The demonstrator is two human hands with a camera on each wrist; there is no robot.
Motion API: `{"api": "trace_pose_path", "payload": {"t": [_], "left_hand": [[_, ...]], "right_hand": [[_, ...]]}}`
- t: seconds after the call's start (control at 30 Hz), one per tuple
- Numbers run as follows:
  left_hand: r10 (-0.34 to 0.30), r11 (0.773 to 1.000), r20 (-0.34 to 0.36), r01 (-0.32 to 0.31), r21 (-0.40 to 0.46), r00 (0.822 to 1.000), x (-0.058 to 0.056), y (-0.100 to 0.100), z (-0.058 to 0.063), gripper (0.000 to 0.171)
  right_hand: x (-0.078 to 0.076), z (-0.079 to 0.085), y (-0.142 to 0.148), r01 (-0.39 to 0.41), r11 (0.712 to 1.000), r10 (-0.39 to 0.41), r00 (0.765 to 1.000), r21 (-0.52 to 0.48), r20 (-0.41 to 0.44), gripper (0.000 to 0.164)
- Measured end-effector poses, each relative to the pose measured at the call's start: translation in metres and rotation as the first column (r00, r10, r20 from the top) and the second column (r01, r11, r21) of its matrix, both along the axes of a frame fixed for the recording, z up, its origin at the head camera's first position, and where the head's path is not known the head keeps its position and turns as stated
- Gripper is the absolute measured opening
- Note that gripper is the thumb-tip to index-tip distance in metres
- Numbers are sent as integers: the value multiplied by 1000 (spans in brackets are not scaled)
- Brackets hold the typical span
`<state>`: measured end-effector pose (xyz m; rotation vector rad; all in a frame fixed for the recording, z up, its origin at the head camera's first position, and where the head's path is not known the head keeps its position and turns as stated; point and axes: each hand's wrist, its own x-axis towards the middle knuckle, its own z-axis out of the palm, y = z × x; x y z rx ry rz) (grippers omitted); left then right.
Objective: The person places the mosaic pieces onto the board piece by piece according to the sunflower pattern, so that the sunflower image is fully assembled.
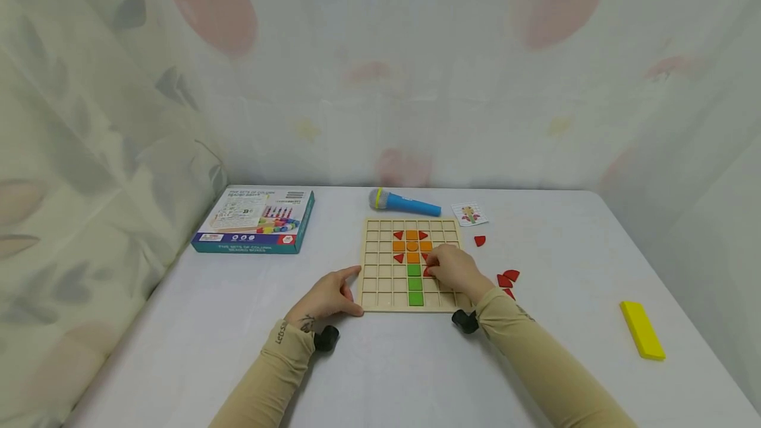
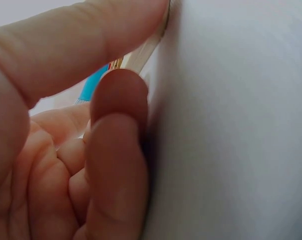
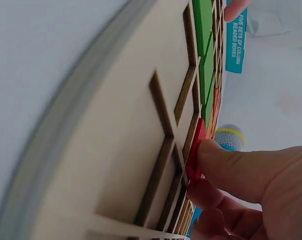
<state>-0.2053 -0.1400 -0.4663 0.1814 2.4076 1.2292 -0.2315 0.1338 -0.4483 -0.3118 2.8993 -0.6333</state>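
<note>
A wooden grid board (image 1: 378,271) lies on the table in front of me. It carries a column of green square tiles (image 1: 415,284), orange tiles (image 1: 413,257) in a cross above it, and small red pieces (image 1: 399,235) around the cross. My left hand (image 1: 324,297) rests by the board's left side, thumb at the near corner and forefinger on the edge. Over the right half of the board, my right hand (image 1: 456,271) pinches a red fan-shaped piece (image 3: 194,152) between thumb and finger, right at a cell beside the green column.
Loose red pieces (image 1: 505,281) lie right of the board, with another red piece (image 1: 479,241) farther back. A patterned card (image 1: 470,214) and a blue toy microphone (image 1: 410,205) are behind it. A boxed set (image 1: 255,220) stands left; a yellow block (image 1: 643,330) lies far right.
</note>
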Motion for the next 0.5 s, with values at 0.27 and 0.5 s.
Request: {"api": "trace_pose_path", "payload": {"t": [0.27,0.5], "left_hand": [[-1,1000,-3,1,3,1000,0,1,0,93],[-7,1000,-6,7,-8,1000,-1,0,-1,93]], "right_hand": [[-2,9,10,44,999,-44,999,18,-24,15],[-25,24,53,244,966,-240,969,81,-60,23]]}}
